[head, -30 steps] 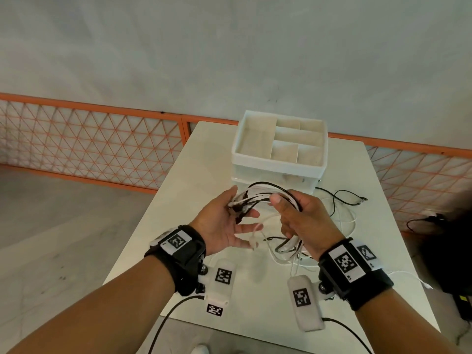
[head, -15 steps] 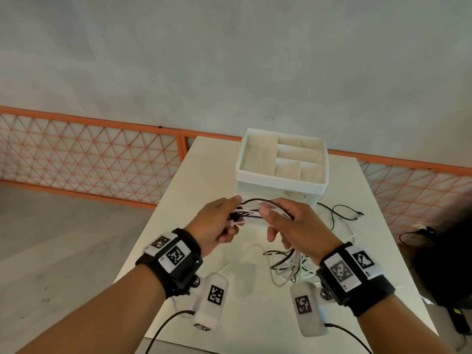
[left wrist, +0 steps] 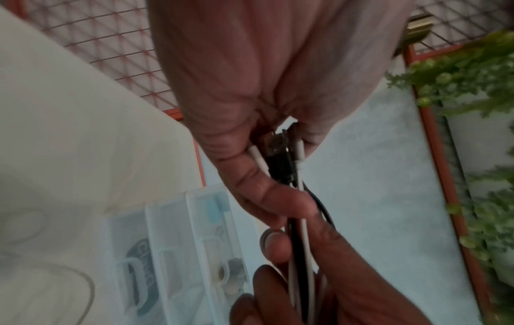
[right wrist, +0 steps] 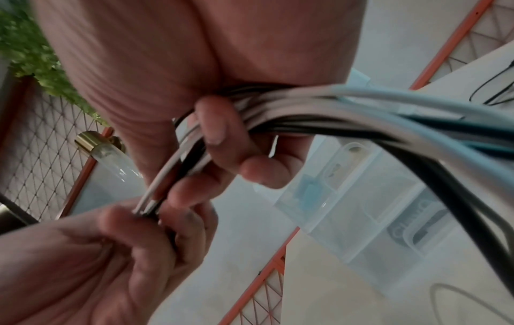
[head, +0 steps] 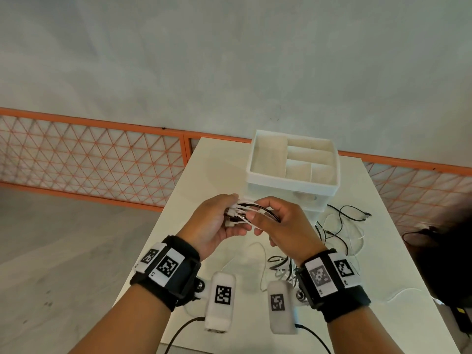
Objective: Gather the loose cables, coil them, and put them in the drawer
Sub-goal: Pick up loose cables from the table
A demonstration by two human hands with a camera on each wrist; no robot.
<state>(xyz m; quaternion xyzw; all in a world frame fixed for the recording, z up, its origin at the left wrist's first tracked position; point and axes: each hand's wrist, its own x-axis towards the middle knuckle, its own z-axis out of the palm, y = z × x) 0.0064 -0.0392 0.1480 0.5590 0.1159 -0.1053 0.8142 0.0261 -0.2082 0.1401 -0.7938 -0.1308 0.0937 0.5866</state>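
White counter [head: 219, 159] below: cables [head: 245, 213] run sideways between the hands, left hand [head: 214, 221] pinching their plug ends, right hand [head: 281, 226] clasping the bundle (remainder trails toward the counter's right edge).

We hold the cable bundle [head: 245, 213] above the table [head: 219, 175], between our left hand [head: 214, 223] at 9 o'clock and our right hand [head: 283, 226] at 3 o'clock. The drawer unit [head: 293, 185] stands on the table at 12 o'clock behind the hands. Loose cables [head: 342, 226] lie on the table at 3 o'clock, in front of the unit.
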